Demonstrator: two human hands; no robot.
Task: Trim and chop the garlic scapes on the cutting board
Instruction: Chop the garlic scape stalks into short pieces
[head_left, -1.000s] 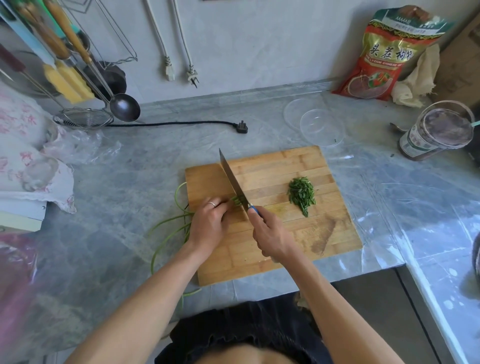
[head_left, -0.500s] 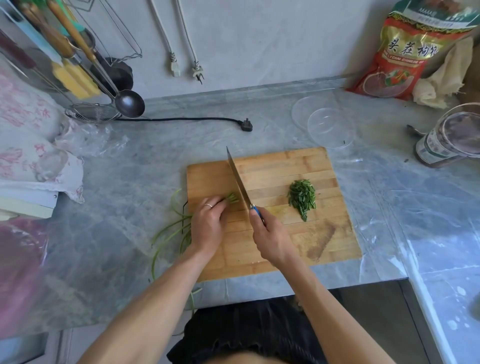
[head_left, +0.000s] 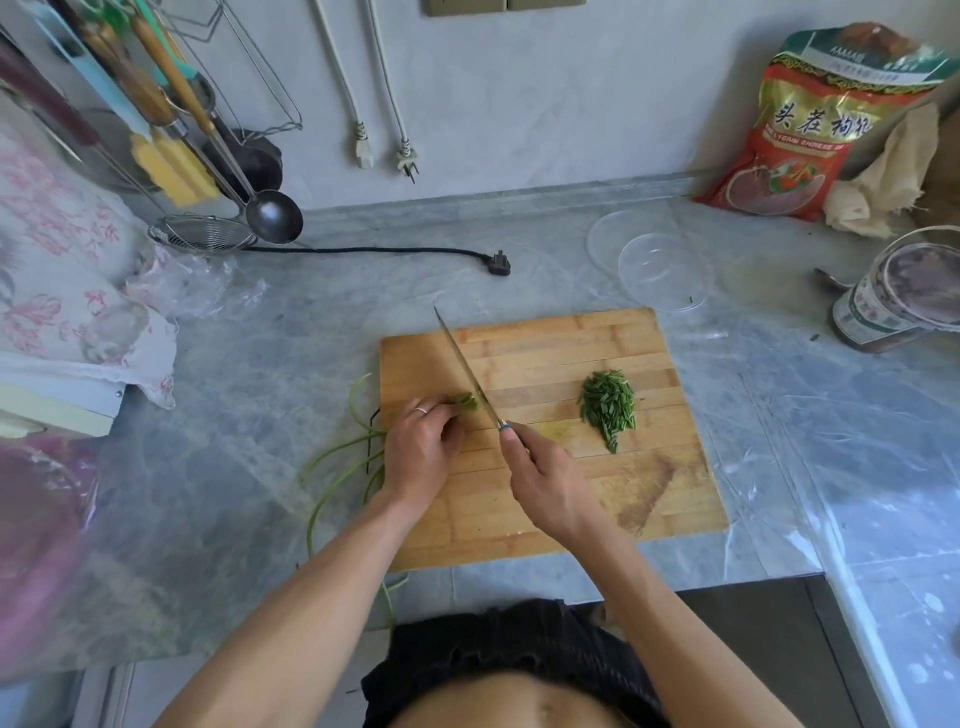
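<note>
Board: a rectangular wooden cutting board (head_left: 571, 467) lies on the grey marble desk (head_left: 270, 364), near the front edge.
Scapes: a bunch of long green garlic scapes (head_left: 343, 467) lies across the left edge of the board; the stems hang off to the left onto the desk, and the cut ends (head_left: 467, 401) are on the board just beside the blade.
Left hand: the left hand (head_left: 423, 447) presses on the bunch, its fingers curled round the ends; a ring is on one finger.
Right hand: the right hand (head_left: 545, 486) has its fingers clenched round the handle of a long steel kitchen knife (head_left: 465, 366).
Knife: the blade points to the far left, and its edge stands at the cut ends of the scapes.
Chopped pile: a small heap of chopped green pieces (head_left: 609, 406) sits on the right part of the board, well apart from the hands.
Far side: two clear round plastic lids (head_left: 660, 270) lie just beyond the board; a red and green printed bag (head_left: 810, 130) leans on the wall at the far right.
</note>
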